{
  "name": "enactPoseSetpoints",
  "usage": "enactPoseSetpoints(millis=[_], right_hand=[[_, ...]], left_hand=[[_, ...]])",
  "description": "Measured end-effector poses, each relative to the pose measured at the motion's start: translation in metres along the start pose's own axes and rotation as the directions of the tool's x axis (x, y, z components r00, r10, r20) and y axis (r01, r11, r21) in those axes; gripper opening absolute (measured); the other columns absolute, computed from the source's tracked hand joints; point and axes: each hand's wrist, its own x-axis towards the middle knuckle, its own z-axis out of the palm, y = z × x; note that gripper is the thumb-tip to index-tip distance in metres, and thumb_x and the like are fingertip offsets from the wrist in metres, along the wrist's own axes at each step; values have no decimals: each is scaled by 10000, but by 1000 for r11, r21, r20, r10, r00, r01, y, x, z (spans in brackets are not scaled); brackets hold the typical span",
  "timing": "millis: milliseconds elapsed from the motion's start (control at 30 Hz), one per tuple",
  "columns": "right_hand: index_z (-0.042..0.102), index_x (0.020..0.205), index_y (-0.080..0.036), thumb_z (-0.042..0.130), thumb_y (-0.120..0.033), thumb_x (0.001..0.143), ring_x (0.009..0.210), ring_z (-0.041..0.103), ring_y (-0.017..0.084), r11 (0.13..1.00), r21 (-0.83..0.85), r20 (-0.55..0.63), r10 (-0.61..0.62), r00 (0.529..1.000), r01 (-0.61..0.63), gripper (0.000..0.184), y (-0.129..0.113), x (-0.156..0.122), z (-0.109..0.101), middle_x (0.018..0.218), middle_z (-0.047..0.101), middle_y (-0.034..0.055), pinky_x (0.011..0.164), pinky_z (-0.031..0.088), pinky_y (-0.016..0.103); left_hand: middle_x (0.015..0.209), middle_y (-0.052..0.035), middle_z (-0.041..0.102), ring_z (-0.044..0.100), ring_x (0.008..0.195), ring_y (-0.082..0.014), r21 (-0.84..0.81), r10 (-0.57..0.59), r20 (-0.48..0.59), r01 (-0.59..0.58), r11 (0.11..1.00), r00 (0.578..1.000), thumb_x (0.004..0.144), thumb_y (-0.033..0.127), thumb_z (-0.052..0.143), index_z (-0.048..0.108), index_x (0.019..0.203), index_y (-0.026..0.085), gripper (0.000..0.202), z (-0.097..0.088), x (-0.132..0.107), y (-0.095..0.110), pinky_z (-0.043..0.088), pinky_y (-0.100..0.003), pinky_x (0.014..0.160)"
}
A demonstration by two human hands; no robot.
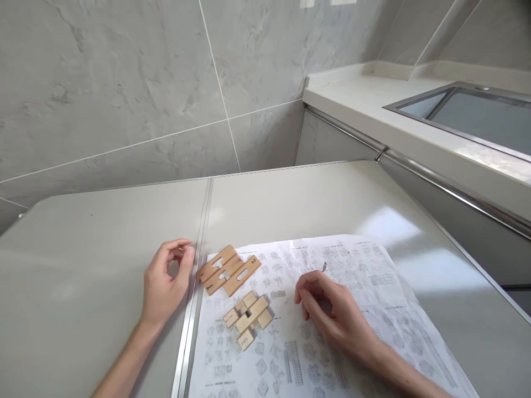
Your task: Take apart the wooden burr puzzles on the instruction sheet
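Three notched wooden bars (228, 270), numbered in black, lie side by side on the upper left corner of a printed instruction sheet (357, 276). Below them sits a partly joined cluster of wooden puzzle pieces (248, 318). My left hand (166, 284) rests on the table just left of the bars, fingers loosely curled and apart, holding nothing. To the right of the cluster my right hand (332, 312) lies on the sheet. Its fingers are bent down onto the paper and nothing is in them.
The sheet lies on a pale grey table (290, 199) with a metal seam (194, 287) running front to back. A grey tiled wall (124, 83) stands behind. At the right, a white counter (373, 105) holds a steel sink (477, 113).
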Motion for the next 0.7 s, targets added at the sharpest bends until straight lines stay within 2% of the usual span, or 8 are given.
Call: enactPoseSetpoints(millis=[67,133,300,700], right_hand=[[566,1042,-248,463,-231,1069,603,611,146,1000,25,13,-5,1000,5,109,1,-1,1,794,687,4,514,418,264],[563,1051,-250,456,-234,1074,581,587,143,1000,28,16,-11,1000,10,110,2,-1,2,755,666,-11,508,410,262],[572,1034,-248,460,-230,1070,567,575,142,1000,9,17,1,1000,-1,119,3,-1,2,723,645,-19,502,395,262],[579,1050,-244,464,-212,1056,575,573,141,999,-40,32,-17,999,18,120,1,1,3,735,665,-14,512,398,260]], left_hand=[[828,4,634,582,713,-178,-88,-190,45,193,977,981,984,459,637,661,1084,241,241,-2,5,-6,496,-306,706],[778,20,604,544,679,-164,-138,-272,74,280,950,960,961,484,659,663,1071,241,266,-2,7,-8,473,-284,675],[823,2,634,562,708,-170,-155,-278,86,289,945,957,919,489,686,667,1052,229,293,0,6,-2,483,-282,700],[838,-11,655,587,743,-183,-131,-247,113,261,956,962,932,487,665,654,1079,216,308,0,6,-2,489,-293,723]])
